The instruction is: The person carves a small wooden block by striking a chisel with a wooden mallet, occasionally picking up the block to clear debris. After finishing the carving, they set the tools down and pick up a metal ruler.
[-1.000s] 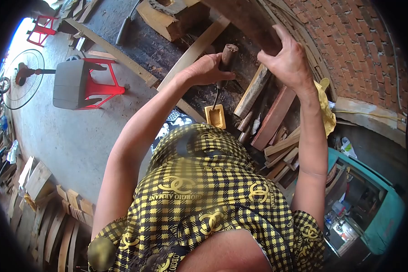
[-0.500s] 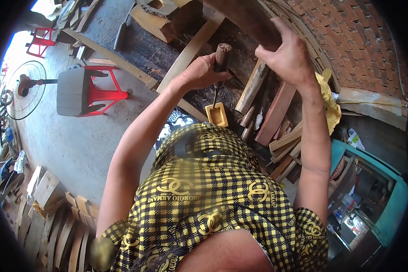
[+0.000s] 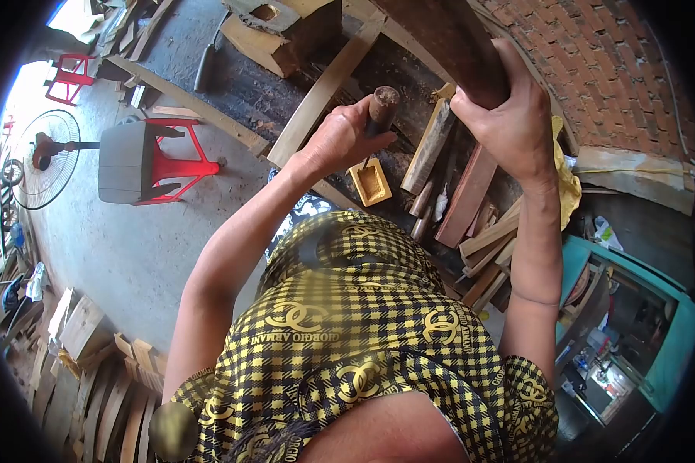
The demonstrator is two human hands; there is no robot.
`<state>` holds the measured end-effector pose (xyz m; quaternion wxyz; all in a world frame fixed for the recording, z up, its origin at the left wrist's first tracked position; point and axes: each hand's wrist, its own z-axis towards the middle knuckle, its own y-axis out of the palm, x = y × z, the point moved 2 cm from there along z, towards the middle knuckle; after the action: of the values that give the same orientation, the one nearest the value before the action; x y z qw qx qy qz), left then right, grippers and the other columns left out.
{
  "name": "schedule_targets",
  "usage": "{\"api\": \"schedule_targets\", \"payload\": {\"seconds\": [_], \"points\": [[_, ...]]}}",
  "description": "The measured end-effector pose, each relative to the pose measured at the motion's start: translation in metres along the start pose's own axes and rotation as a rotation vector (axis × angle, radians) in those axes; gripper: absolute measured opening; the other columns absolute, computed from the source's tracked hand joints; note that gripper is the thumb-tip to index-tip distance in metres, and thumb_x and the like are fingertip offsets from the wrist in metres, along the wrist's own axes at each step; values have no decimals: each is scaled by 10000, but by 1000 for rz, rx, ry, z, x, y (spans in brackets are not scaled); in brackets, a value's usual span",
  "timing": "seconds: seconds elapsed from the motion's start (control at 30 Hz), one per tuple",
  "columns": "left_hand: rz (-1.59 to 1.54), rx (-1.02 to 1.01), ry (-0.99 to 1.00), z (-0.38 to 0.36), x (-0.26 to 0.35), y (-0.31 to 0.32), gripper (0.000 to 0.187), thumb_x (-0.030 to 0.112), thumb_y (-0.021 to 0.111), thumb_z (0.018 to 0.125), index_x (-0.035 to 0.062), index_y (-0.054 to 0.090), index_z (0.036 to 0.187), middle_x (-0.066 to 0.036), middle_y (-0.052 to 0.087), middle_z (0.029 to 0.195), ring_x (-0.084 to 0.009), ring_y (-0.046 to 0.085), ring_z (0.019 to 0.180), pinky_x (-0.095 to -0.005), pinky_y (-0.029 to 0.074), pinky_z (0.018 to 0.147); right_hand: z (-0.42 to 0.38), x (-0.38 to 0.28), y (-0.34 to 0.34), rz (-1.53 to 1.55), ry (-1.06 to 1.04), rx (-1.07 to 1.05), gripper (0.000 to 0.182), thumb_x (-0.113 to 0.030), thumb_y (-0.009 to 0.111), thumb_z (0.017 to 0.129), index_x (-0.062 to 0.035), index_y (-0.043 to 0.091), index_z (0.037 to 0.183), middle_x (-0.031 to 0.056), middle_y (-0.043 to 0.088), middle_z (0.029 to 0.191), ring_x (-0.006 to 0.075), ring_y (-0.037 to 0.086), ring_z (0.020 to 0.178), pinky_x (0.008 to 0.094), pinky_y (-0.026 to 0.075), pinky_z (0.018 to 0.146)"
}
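Observation:
My left hand (image 3: 338, 140) is wrapped round the wooden handle of a chisel (image 3: 382, 106), held roughly upright. The chisel's metal shank shows only briefly below the fingers, at the upper edge of a small yellowish wood block (image 3: 360, 188) with a rectangular hollow. Raised to the right, my right hand (image 3: 513, 127) grips a thick dark wooden mallet (image 3: 455, 46); its far end runs out of the top of the view. The mallet is apart from the chisel's top. Where the chisel's tip meets the block is hard to make out.
Wood strips and a reddish board (image 3: 469, 197) lie right of the block on the dark workbench (image 3: 259, 108). A large notched wood block (image 3: 282, 38) sits at the back. A red stool (image 3: 181, 158) and a fan (image 3: 46, 158) stand left; a teal cabinet (image 3: 676, 351) stands right.
My right hand and the mallet have moved down and to the right in view. The chisel handle has shifted slightly, its shank showing less, and the small block has turned a little.

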<state>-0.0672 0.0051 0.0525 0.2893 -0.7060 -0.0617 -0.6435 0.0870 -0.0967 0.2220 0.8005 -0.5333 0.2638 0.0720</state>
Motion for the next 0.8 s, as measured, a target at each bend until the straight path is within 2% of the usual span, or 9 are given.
{"api": "schedule_targets", "payload": {"seconds": [0.03,0.17,0.23,0.37,0.53,0.6,0.7,0.73,0.8], "points": [[5,0,-12,-1,1,1,432,211,771,832,30,571,1171,-193,689,905,-320,662,803,-388,528,756,0,-3,0,-9,-52,27,399,-147,766,750,-89,573,1095,129,708,807,327,728,817,435,586,739],[-16,2,-3,-5,0,4,443,211,767,828,31,564,1179,-221,680,907,-382,660,849,-399,528,757,-17,16,38,-110,-14,-291,433,-132,806,755,-50,494,1044,178,665,745,330,724,759,436,595,666],[16,-11,-21,-4,1,2,447,212,765,827,36,564,1185,-223,681,913,-397,655,863,-404,528,756,-21,21,47,-266,-151,-273,421,-138,799,762,-61,485,1033,178,664,762,340,721,768,452,591,665],[35,20,-25,-6,-4,4,435,218,762,826,50,566,1176,-219,683,908,-406,658,879,-414,529,751,-17,12,31,-176,-85,-318,430,-148,806,754,-62,499,1042,167,676,820,342,720,787,444,596,687],[46,-3,-44,-8,13,-3,410,219,767,815,40,554,1116,-222,682,904,-412,659,878,-432,529,750,-8,-4,11,23,-86,-38,421,-128,788,745,-58,543,1081,151,699,868,354,720,815,421,591,695],[81,23,-51,-8,13,-3,296,237,764,859,55,609,1033,-101,691,837,-184,654,772,-348,526,731,-7,-2,12,27,-25,-58,410,-124,782,755,-57,524,1066,175,697,855,373,716,842,445,587,708],[71,21,-31,-8,1,0,285,222,762,862,58,609,1038,-95,693,860,-173,650,785,-343,527,741,-20,19,39,-188,84,-393,419,-123,780,763,-65,501,1071,194,686,840,404,703,828,479,577,711],[71,20,-31,-9,-4,2,285,222,762,862,58,609,1038,-95,693,860,-173,650,785,-343,527,741,-22,19,41,-287,36,-370,441,-120,782,767,-66,485,1089,195,679,789,404,706,800,499,572,712],[-23,16,-28,-7,-7,4,399,202,752,829,48,551,1137,-227,679,916,-419,655,892,-429,523,753,-19,23,36,-272,42,-378,444,-128,787,764,-62,497,1094,191,679,789,397,707,793,493,572,710]]}}
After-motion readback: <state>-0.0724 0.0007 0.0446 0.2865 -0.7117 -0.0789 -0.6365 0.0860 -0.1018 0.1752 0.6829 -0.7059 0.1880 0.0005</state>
